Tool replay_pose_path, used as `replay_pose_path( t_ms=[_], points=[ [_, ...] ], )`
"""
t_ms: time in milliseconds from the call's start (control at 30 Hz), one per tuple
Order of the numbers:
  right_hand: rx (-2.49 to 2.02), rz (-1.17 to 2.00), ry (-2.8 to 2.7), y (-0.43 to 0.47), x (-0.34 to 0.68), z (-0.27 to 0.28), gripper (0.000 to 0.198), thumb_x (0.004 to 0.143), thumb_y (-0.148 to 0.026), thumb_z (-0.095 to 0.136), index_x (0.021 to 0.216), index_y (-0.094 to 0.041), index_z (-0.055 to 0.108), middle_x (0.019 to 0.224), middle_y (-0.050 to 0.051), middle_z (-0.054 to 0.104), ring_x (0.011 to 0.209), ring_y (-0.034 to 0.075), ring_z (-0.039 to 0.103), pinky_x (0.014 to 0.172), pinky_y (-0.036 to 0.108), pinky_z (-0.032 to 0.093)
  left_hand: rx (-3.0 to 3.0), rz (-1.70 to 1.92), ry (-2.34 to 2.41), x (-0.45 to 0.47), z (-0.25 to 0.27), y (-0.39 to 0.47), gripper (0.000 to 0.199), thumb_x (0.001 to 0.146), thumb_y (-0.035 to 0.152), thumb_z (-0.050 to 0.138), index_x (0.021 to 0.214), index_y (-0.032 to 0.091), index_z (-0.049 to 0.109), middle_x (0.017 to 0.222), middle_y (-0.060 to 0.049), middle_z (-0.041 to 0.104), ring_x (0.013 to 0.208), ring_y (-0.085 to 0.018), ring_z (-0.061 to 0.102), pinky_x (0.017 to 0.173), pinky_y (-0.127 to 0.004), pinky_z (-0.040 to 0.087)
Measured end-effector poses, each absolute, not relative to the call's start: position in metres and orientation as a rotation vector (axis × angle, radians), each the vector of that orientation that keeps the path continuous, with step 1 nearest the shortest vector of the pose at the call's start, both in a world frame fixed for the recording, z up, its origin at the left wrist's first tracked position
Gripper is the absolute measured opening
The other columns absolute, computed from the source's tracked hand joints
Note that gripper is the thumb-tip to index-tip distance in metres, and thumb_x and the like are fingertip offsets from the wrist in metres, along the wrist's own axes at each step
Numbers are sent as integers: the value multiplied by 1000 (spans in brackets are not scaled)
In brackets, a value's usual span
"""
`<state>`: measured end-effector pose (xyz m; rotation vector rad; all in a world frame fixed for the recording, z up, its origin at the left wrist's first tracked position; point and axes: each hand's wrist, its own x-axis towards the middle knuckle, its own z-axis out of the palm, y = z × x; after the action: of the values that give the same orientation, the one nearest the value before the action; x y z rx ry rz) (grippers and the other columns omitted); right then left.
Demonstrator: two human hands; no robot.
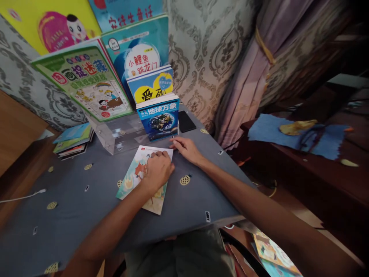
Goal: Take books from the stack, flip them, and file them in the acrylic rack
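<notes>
Thin picture book (135, 181) lies flat on the grey-covered table (72, 207), roughly mid-table, a bit toward the right edge, tilted with its top corner pointing at the far edge. Left hand (157, 169) sits on top of the book's upper right part, fingers curled loosely, knuckles up, pressing on the cover; not clamped round it as far as can be seen. Right hand (187, 149) is flat on the tablecloth just beside the book's top right corner, fingers spread and pointing left, fingertips at or touching that corner — contact hard to tell. Hands close together, not touching each other.

Just behind the hands, near the far edge: clear acrylic stand (121, 134) with upright books in tiers, front one a blue globe-cover book (158, 119). Black phone (186, 121) lies flat right of that, near the far right corner. Small stack of books (73, 139) left of the stand. White cable (23, 197) at the left edge.
</notes>
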<state>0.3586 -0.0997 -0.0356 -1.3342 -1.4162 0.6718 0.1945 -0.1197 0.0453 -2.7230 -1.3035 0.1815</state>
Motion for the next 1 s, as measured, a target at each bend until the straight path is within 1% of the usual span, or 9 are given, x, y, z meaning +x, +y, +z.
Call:
replay_pose_path(
  t_ms=[133, 233, 433, 600, 733, 833, 1000],
  points=[
    [-1295, 696, -1386, -98, 359, -35, 38, 99, -45, 48, 115, -19, 70, 91, 9, 78, 80, 22, 74, 67, 32, 57, -2728, 246, -1311, 203, 50, -120, 32, 95, 23, 48, 113, 0, 62, 107, -25, 69, 102, -33, 69, 84, -39, 53],
    [-1279, 729, -1355, -97, 360, -36, 38, 99, -44, 47, 115, -18, 70, 90, 10, 78, 77, 22, 74, 61, 30, 56, -2756, 274, -1286, 205, 53, -120, 32, 95, 19, 44, 111, 0, 65, 103, -25, 71, 100, -31, 70, 83, -38, 54],
    [-1255, 745, -1332, -97, 361, -35, 37, 98, -44, 48, 115, -18, 69, 90, 10, 76, 77, 21, 73, 55, 27, 54, -2768, 222, -1242, 200, 50, -117, 34, 97, 22, 42, 106, 5, 70, 99, -22, 72, 97, -31, 71, 79, -38, 54],
    [-1251, 738, -1330, -97, 362, -33, 37, 98, -45, 48, 114, -19, 69, 90, 9, 76, 76, 21, 73, 56, 28, 55, -2743, 197, -1241, 196, 48, -113, 37, 98, 22, 38, 102, 8, 72, 96, -21, 74, 93, -30, 72, 77, -37, 53],
    [-1242, 734, -1331, -97, 362, -32, 36, 99, -44, 47, 114, -19, 68, 91, 9, 76, 77, 21, 73, 56, 28, 54, -2731, 243, -1239, 194, 49, -110, 39, 99, 29, 37, 102, 11, 72, 96, -19, 74, 93, -32, 73, 78, -39, 53],
    [-1250, 718, -1324, -98, 362, -31, 36, 99, -44, 47, 114, -19, 68, 91, 8, 75, 75, 20, 73, 55, 27, 53, -2714, 228, -1245, 196, 48, -111, 38, 98, 33, 42, 106, 9, 70, 99, -21, 73, 93, -33, 72, 76, -39, 53],
    [-1251, 704, -1324, -99, 362, -29, 36, 100, -45, 47, 114, -19, 68, 91, 8, 75, 75, 19, 73, 53, 25, 51, -2717, 233, -1264, 203, 48, -117, 34, 96, 24, 42, 110, 5, 67, 102, -23, 72, 96, -31, 72, 76, -36, 53]
  ],
)
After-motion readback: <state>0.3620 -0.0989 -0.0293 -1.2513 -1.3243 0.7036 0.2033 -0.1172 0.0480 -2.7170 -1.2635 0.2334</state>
